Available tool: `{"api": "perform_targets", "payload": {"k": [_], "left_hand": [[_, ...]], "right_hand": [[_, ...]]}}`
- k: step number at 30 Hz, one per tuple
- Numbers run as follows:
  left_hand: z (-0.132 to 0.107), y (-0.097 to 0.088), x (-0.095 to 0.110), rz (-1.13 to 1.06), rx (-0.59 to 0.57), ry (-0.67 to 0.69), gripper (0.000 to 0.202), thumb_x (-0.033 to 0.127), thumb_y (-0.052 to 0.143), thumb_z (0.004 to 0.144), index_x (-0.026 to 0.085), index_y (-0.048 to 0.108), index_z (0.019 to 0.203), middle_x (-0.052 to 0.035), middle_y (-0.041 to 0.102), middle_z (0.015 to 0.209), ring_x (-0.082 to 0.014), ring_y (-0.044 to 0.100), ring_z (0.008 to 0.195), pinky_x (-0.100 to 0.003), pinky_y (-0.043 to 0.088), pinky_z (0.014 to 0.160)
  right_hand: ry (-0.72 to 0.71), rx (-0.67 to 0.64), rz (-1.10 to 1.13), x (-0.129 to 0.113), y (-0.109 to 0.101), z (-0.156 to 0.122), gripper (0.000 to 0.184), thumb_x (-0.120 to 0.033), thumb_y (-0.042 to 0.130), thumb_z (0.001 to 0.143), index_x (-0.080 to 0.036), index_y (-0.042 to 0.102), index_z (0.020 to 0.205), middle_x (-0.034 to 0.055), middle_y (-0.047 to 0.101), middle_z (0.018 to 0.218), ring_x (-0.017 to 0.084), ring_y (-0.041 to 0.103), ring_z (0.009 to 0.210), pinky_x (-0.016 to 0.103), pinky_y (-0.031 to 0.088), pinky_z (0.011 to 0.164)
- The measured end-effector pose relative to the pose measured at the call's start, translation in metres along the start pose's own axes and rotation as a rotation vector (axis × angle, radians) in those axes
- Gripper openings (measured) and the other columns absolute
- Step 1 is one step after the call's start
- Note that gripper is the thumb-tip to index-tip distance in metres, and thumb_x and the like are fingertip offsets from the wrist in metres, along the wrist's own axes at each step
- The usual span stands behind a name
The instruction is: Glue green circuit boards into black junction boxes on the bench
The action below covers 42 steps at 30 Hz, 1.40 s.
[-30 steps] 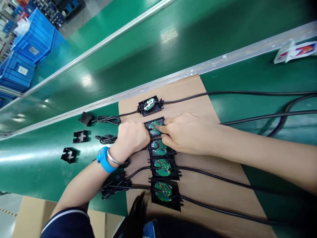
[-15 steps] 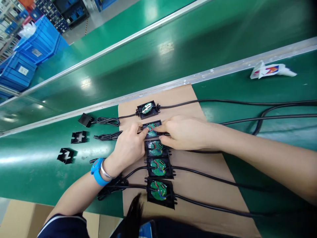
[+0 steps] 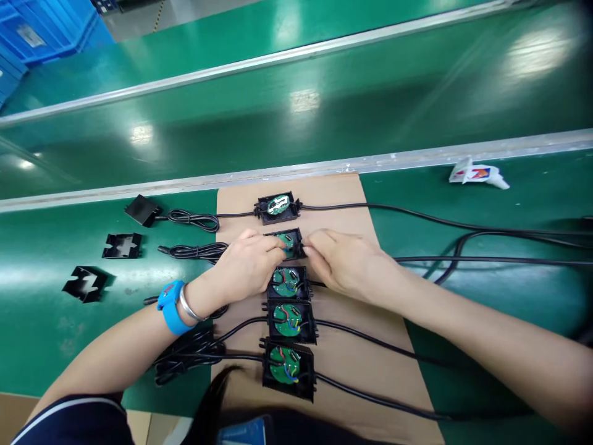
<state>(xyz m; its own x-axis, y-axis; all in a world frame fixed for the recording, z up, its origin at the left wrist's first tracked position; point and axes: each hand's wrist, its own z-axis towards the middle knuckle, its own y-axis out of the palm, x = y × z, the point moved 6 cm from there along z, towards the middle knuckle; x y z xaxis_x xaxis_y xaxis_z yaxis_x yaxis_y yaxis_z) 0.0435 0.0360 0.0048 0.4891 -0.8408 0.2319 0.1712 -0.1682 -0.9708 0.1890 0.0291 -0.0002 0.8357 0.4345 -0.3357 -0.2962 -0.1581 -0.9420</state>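
Observation:
Several open black plastic boxes lie in a column, each with a round green circuit board inside. My left hand (image 3: 252, 262), wearing a blue watch and a silver bangle, is closed over the left side of the second box from the top (image 3: 293, 233). Its fingertips cover part of that box's circuit board (image 3: 288, 243). At the right end of the same box, my right hand (image 3: 345, 262) pinches by the black cable (image 3: 407, 259) where it enters; the exact grip is hidden. Below is another box (image 3: 306, 278) with red and blue wires; the top box (image 3: 279, 217) holds a tilted board.
Cardboard (image 3: 333, 191) lies under the boxes on the green table (image 3: 185, 204). Three loose black covers, one a closed-looking block (image 3: 142, 211), lie at the left. Coiled cables (image 3: 192, 219) sit beside the boxes. A white packet (image 3: 478, 174) lies at right, blue crates (image 3: 50, 37) stand far left.
The view has tilted down and shifted. My right hand has drawn back from over the circuit board to the right end of the second box; my left hand stays at its left side.

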Motion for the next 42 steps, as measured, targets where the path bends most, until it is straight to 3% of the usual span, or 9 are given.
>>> {"api": "perform_targets", "payload": {"k": [4,11,19,24,27,32,36,39,42], "left_hand": [[0.001,0.002,0.002,0.024,-0.006,-0.005,0.023,0.010,0.047,0.095,0.016,0.069,0.100,-0.0048,0.072,0.108,-0.0175,0.066,0.094,-0.034,0.041,0.084],[0.004,-0.002,0.005,0.076,-0.026,-0.059,0.021,0.008,0.046,0.092,0.016,0.062,0.102,-0.0010,0.065,0.080,-0.0168,0.059,0.073,-0.033,0.040,0.076],[0.010,-0.001,0.014,0.140,-0.044,0.004,0.044,0.008,0.045,0.089,0.010,0.056,0.131,-0.0087,0.065,0.097,-0.0210,0.061,0.085,-0.036,0.041,0.077],[0.018,-0.001,0.020,0.185,-0.056,0.005,0.035,0.011,0.043,0.090,0.007,0.066,0.117,-0.0106,0.062,0.093,-0.0229,0.059,0.085,-0.036,0.041,0.071],[0.015,0.002,0.016,0.170,-0.079,-0.008,0.039,0.011,0.047,0.087,0.009,0.063,0.123,-0.0100,0.063,0.097,-0.0231,0.060,0.087,-0.036,0.043,0.072],[0.007,0.003,0.011,0.161,-0.030,-0.019,0.050,0.009,0.052,0.083,0.012,0.058,0.132,-0.0102,0.064,0.110,-0.0221,0.060,0.095,-0.035,0.046,0.081],[0.009,0.004,0.017,0.195,-0.077,0.004,0.049,0.010,0.051,0.084,0.009,0.060,0.132,-0.0106,0.065,0.102,-0.0232,0.061,0.091,-0.037,0.046,0.075],[0.013,-0.007,0.013,0.075,-0.071,-0.012,0.040,0.011,0.051,0.086,0.015,0.066,0.123,-0.0084,0.067,0.099,-0.0219,0.061,0.091,-0.036,0.046,0.076],[0.015,-0.027,-0.013,-0.076,0.078,-0.146,0.028,0.009,0.049,0.088,0.019,0.070,0.103,-0.0050,0.068,0.095,-0.0186,0.061,0.091,-0.034,0.048,0.083]], "right_hand": [[0.125,-0.107,0.111,0.015,0.009,0.007,0.032,-0.029,0.027,0.100,-0.019,0.050,0.080,0.0052,0.061,0.068,0.016,0.053,0.059,0.029,0.037,0.061],[0.073,-0.249,-0.042,0.012,-0.002,0.008,0.033,-0.024,0.026,0.100,-0.018,0.053,0.082,0.0066,0.062,0.071,0.017,0.057,0.063,0.030,0.037,0.063],[0.007,-0.425,-0.257,0.009,0.014,0.013,0.027,-0.010,0.033,0.092,-0.010,0.059,0.100,0.0155,0.069,0.083,0.025,0.065,0.070,0.033,0.029,0.057],[0.011,-0.232,-0.436,0.001,0.015,0.009,0.038,-0.010,0.023,0.093,-0.008,0.060,0.097,0.0189,0.064,0.078,0.027,0.062,0.065,0.033,0.022,0.051],[0.021,-0.139,-0.436,0.000,0.014,0.006,0.037,-0.012,0.025,0.094,-0.009,0.061,0.093,0.0175,0.063,0.078,0.024,0.060,0.065,0.032,0.021,0.051],[-0.003,0.051,-0.234,0.009,0.012,0.005,0.034,-0.027,0.034,0.099,-0.012,0.065,0.097,0.0138,0.065,0.091,0.023,0.057,0.082,0.031,0.035,0.064],[-0.156,0.115,-0.024,0.014,0.008,0.008,0.035,-0.021,0.033,0.097,-0.015,0.063,0.082,0.0111,0.062,0.082,0.021,0.052,0.080,0.033,0.041,0.077],[-0.219,0.057,0.156,0.025,-0.003,0.020,0.027,-0.020,0.039,0.094,-0.018,0.063,0.082,0.0074,0.065,0.082,0.019,0.055,0.080,0.034,0.043,0.083],[-0.119,0.173,0.133,0.047,-0.015,0.041,0.018,-0.025,0.049,0.090,-0.018,0.065,0.093,0.0095,0.068,0.096,0.024,0.056,0.095,0.040,0.042,0.092]]}}
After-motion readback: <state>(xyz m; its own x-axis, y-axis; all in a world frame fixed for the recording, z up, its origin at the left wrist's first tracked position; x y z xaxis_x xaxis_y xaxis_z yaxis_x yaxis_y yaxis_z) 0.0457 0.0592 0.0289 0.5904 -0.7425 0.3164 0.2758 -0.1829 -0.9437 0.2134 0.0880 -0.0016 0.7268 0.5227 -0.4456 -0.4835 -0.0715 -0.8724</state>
